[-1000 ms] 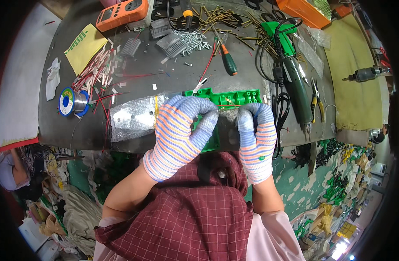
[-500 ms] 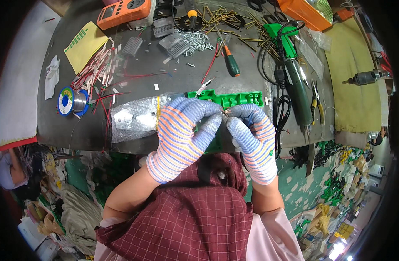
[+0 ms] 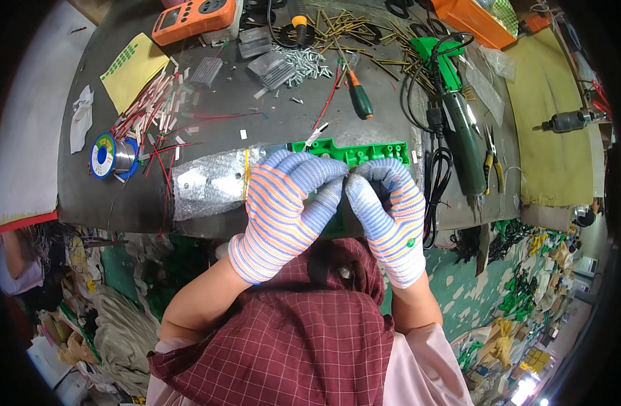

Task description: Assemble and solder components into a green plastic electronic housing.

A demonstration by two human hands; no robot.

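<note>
Both my hands wear striped knit gloves and meet fingertip to fingertip over the front of the bench. My left hand (image 3: pixel 283 210) is closed in a pinch on a thin wire. My right hand (image 3: pixel 390 220) pinches the same wire from the other side. Only a sliver of red wire (image 3: pixel 352 166) shows above the fingertips; the rest is hidden between them. Just behind and partly under the hands lies a green plastic housing (image 3: pixel 375 154), with a white-sleeved lead (image 3: pixel 315 135) at its upper left. Against my left hand rests a bubble-wrapped packet (image 3: pixel 209 183).
To the left are a solder spool (image 3: pixel 114 159) and a bundle of red wires (image 3: pixel 144 108). Farther back lie a green-handled screwdriver (image 3: pixel 359 95), silver screws (image 3: pixel 304 65) and an orange meter (image 3: pixel 194 20). A corded green power tool (image 3: pixel 463 135) and pliers (image 3: pixel 493 162) lie right.
My right hand has shifted slightly left, and its thumb and fingers now close up against the left fingertips. The strands seen between them before are now mostly covered.
</note>
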